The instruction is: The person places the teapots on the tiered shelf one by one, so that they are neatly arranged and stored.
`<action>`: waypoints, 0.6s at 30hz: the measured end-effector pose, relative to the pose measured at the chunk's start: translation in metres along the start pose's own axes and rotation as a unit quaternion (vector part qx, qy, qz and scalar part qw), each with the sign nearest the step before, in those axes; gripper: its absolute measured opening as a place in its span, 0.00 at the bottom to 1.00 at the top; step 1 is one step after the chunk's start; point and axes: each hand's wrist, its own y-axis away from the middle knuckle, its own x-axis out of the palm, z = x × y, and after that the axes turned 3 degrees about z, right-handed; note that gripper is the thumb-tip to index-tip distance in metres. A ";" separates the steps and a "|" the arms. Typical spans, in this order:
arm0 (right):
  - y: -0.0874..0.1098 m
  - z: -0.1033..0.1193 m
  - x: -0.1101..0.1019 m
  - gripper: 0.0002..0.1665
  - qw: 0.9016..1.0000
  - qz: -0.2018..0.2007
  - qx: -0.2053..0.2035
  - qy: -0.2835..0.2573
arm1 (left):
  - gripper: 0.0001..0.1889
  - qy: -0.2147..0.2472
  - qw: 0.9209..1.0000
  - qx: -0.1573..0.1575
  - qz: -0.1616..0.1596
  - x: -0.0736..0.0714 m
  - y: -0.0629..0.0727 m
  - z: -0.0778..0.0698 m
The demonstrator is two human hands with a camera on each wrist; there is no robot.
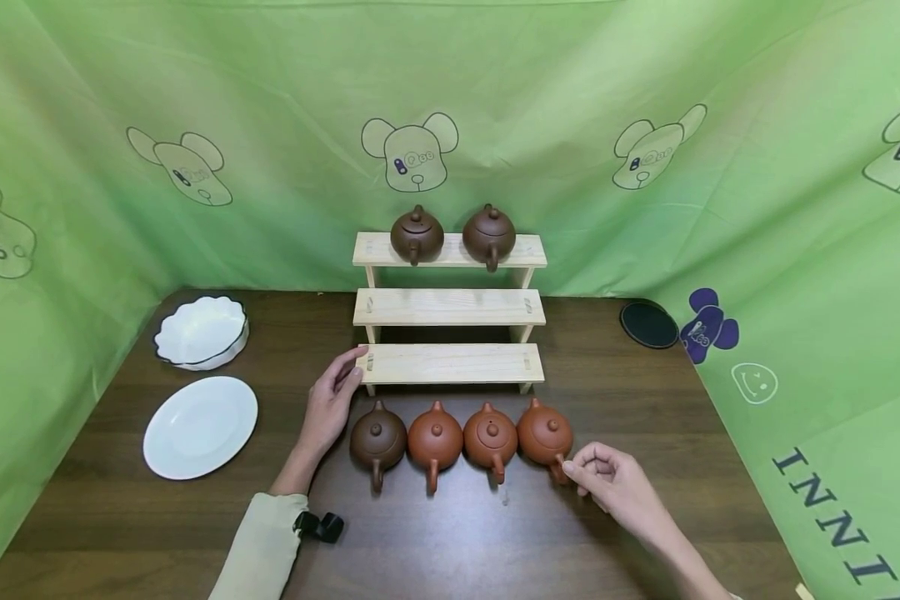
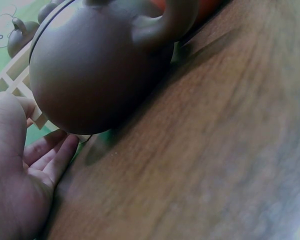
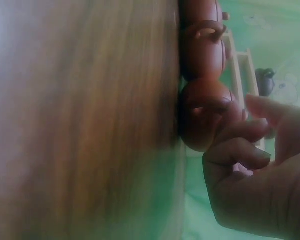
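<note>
In the head view four round clay teapots stand in a row: a dark brown teapot [image 1: 378, 442], then three reddish ones, the reddish teapot [image 1: 435, 437], the reddish teapot [image 1: 490, 437] and the far-right reddish teapot [image 1: 546, 433]. My right hand [image 1: 607, 479] has thumb and curled index finger at that last teapot's handle [image 3: 210, 105]; the other fingers are bent. My left hand [image 1: 332, 404] touches the left end of the lowest step of a pale wooden shelf [image 1: 450, 363], its fingers fairly straight. In the left wrist view the dark teapot [image 2: 105, 70] is close beside the hand.
Two dark brown teapots, one on the left [image 1: 417, 236] and one on the right [image 1: 489, 236], stand on the shelf's top step. A scalloped white bowl [image 1: 202, 333] and a white oval plate [image 1: 200, 427] are at left. A black round coaster [image 1: 648, 324] lies at back right near the green curtain [image 1: 795, 208].
</note>
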 end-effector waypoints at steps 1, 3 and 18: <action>0.001 -0.001 0.000 0.12 1.000 0.007 -0.004 0.002 | 0.21 0.000 1.000 -0.002 0.001 0.000 0.000 0.000; 0.002 -0.002 0.000 0.12 1.000 0.014 -0.016 0.001 | 0.21 0.001 1.000 -0.002 0.001 0.001 0.000 0.000; -0.004 -0.009 0.000 0.16 0.996 0.077 -0.022 -0.039 | 0.21 -0.005 1.000 -0.014 0.000 0.000 0.001 -0.006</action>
